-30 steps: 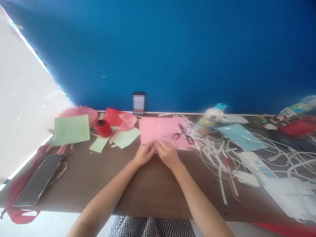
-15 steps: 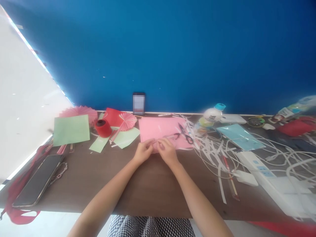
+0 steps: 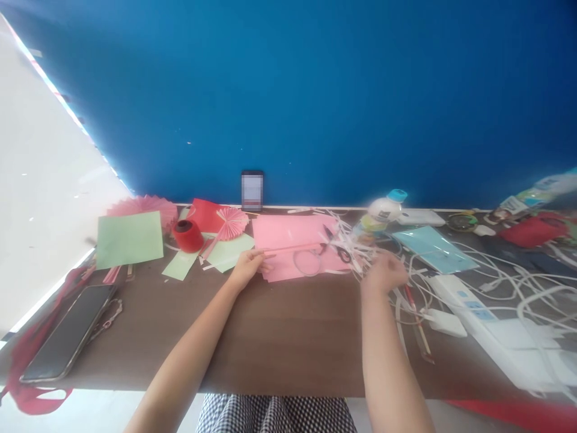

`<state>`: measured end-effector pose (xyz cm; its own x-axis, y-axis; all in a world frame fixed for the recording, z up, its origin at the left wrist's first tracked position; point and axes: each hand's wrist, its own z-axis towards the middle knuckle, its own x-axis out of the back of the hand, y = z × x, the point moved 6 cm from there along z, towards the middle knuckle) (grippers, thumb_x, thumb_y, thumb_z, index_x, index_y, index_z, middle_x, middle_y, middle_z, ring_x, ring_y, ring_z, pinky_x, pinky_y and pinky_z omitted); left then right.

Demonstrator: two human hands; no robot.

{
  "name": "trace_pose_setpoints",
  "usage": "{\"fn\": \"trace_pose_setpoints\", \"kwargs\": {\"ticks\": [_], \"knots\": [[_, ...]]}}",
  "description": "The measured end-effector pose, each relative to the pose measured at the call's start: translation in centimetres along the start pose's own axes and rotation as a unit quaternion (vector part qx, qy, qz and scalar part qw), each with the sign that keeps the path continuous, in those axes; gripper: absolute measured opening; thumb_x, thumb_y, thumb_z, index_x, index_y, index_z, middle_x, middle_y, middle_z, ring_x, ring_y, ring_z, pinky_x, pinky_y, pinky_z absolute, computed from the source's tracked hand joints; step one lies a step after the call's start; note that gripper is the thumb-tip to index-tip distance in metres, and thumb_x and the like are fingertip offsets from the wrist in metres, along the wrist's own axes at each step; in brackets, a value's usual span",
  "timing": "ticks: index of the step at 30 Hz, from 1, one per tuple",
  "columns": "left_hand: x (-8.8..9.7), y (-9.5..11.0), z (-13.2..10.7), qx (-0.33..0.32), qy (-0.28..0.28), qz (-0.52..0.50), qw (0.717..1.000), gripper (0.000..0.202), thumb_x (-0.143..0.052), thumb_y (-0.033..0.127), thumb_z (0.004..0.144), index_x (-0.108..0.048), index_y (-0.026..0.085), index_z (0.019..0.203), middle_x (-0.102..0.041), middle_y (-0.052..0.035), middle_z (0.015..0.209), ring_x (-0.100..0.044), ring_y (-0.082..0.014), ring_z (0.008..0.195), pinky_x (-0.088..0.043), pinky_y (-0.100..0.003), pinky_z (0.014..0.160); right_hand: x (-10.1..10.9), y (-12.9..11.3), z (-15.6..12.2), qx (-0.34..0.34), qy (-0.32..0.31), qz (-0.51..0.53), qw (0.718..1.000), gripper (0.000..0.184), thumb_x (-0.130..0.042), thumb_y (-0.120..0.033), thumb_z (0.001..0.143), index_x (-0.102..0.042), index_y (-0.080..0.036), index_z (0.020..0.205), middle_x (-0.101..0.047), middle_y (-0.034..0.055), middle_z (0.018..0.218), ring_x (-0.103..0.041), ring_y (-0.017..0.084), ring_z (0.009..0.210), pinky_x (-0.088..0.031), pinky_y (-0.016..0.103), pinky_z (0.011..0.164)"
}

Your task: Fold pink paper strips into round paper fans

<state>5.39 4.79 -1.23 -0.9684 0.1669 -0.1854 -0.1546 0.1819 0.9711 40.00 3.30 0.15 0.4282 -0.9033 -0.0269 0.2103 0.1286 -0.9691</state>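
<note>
My left hand (image 3: 249,266) is closed at the left edge of the pink paper sheets (image 3: 288,228), its fingertips pinching a thin pink strip (image 3: 293,248) that points to the right across them. Over the heap of white paper strips (image 3: 358,255) and cables is my right hand (image 3: 383,272); its fingers are blurred, and whether they hold anything is hidden. Black-handled scissors (image 3: 343,254) lie on the sheets' right side, between my hands. A thin ring-shaped loop (image 3: 307,263) rests on the lower sheet.
Left stand a red thread spool (image 3: 188,236), green papers (image 3: 130,239), pink pleated fans (image 3: 232,223) and a dark phone (image 3: 70,332). Another phone (image 3: 252,191) leans on the blue wall. Right are a bottle (image 3: 383,210), a blue packet (image 3: 435,248) and a power strip (image 3: 469,313).
My hands, together over the pink paper before, have parted. The right hand has moved right to the white strips; the left has shifted slightly left, with the pink strip now showing from its fingers.
</note>
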Motion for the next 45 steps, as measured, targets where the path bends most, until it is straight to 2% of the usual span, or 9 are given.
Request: {"fn": "trace_pose_setpoints", "kwargs": {"ticks": [3, 7, 9, 11, 14, 16, 23, 32, 45], "knots": [[0.6, -0.2, 0.3, -0.003, 0.008, -0.007, 1.0, 0.027, -0.05, 0.02, 0.072, -0.059, 0.007, 0.093, -0.064, -0.0168, 0.097, -0.063, -0.0118, 0.059, -0.049, -0.019, 0.051, 3.2, -0.3, 1.7, 0.045, 0.121, -0.038, 0.991, 0.027, -0.041, -0.02, 0.073, -0.055, -0.008, 0.092, -0.057, 0.0158, 0.09, -0.056, 0.026, 0.087, -0.042, 0.045, 0.081], [0.8, -0.2, 0.4, -0.011, 0.003, -0.006, 1.0, 0.026, -0.048, 0.018, 0.071, -0.059, 0.008, 0.092, -0.066, -0.0151, 0.094, -0.064, -0.0125, 0.06, -0.05, -0.02, 0.052, 3.0, -4.4, -0.5, 0.24, 0.127, -0.19, 0.944, 0.059, -0.049, -0.014, 0.065, -0.038, 0.003, 0.121, -0.035, 0.0304, 0.122, -0.031, 0.038, 0.117, -0.021, 0.055, 0.094], [0.7, -0.2, 0.4, -0.011, -0.001, 0.009, 1.0, 0.024, -0.049, 0.019, 0.071, -0.06, 0.008, 0.089, -0.068, -0.0129, 0.082, -0.064, -0.0134, 0.06, -0.05, -0.02, 0.052, 0.7, -6.8, -3.6, 0.367, 0.039, -0.203, 0.907, 0.058, -0.048, -0.016, 0.069, -0.036, -0.002, 0.124, -0.033, 0.0265, 0.126, -0.027, 0.035, 0.12, -0.022, 0.052, 0.095], [0.5, -0.2, 0.3, -0.013, -0.011, 0.028, 0.999, 0.022, -0.049, 0.019, 0.071, -0.06, 0.008, 0.087, -0.068, -0.0103, 0.071, -0.064, -0.0141, 0.059, -0.05, -0.021, 0.052, -2.1, -8.7, -7.7, 0.481, -0.097, -0.18, 0.853, 0.044, -0.049, -0.02, 0.072, -0.047, -0.011, 0.116, -0.045, 0.0194, 0.118, -0.037, 0.031, 0.114, -0.028, 0.048, 0.093], [0.0, -0.2, 0.1, -0.017, -0.038, 0.049, 0.998, 0.027, -0.05, 0.018, 0.071, -0.059, 0.008, 0.094, -0.067, -0.0074, 0.064, -0.064, -0.0146, 0.054, -0.05, -0.022, 0.051, -5.6, -9.2, -13.3, 0.542, -0.33, -0.168, 0.754, 0.03, -0.05, -0.021, 0.075, -0.054, -0.019, 0.105, -0.058, 0.009, 0.102, -0.047, 0.025, 0.104, -0.03, 0.044, 0.091], [-0.3, -0.2, 0.0, -0.014, -0.056, 0.06, 0.997, 0.032, -0.05, 0.017, 0.071, -0.057, 0.007, 0.1, -0.066, -0.0057, 0.058, -0.063, -0.0149, 0.052, -0.051, -0.024, 0.051, -6.3, -8.8, -15.2, 0.542, -0.394, -0.154, 0.726, 0.023, -0.048, -0.018, 0.077, -0.057, -0.02, 0.098, -0.062, 0.0058, 0.094, -0.052, 0.022, 0.097, -0.032, 0.042, 0.089], [-0.5, -0.3, -0.1, -0.018, -0.063, 0.083, 0.994, 0.035, -0.048, 0.015, 0.071, -0.057, 0.008, 0.103, -0.065, -0.0036, 0.056, -0.063, -0.0151, 0.053, -0.051, -0.024, 0.051, -6.6, -7.5, -15.4, 0.509, -0.451, -0.111, 0.724, 0.015, -0.046, -0.018, 0.079, -0.061, -0.018, 0.083, -0.064, 0.0056, 0.08, -0.056, 0.019, 0.082, -0.042, 0.034, 0.076], [-1.2, 0.4, -0.5, -0.046, -0.042, -0.009, 0.998, 0.027, -0.057, 0.024, 0.069, -0.061, 0.009, 0.091, -0.067, -0.0108, 0.088, -0.064, -0.0199, 0.082, -0.049, -0.035, 0.08, -6.9, -7.2, -16.0, 0.477, -0.493, -0.111, 0.719, 0.02, -0.041, -0.017, 0.082, -0.06, -0.018, 0.088, -0.061, 0.0064, 0.081, -0.055, 0.018, 0.078, -0.044, 0.033, 0.071], [-1.3, 0.5, -0.8, -0.06, 0.025, -0.061, 0.996, 0.029, -0.067, 0.028, 0.061, -0.063, 0.007, 0.081, -0.068, -0.0107, 0.077, -0.064, -0.0209, 0.078, -0.048, -0.037, 0.082, -6.8, -7.4, -17.6, 0.554, -0.436, -0.161, 0.691, 0.025, -0.04, -0.012, 0.082, -0.06, -0.016, 0.096, -0.061, 0.0068, 0.082, -0.054, 0.017, 0.076, -0.042, 0.03, 0.069]]}}
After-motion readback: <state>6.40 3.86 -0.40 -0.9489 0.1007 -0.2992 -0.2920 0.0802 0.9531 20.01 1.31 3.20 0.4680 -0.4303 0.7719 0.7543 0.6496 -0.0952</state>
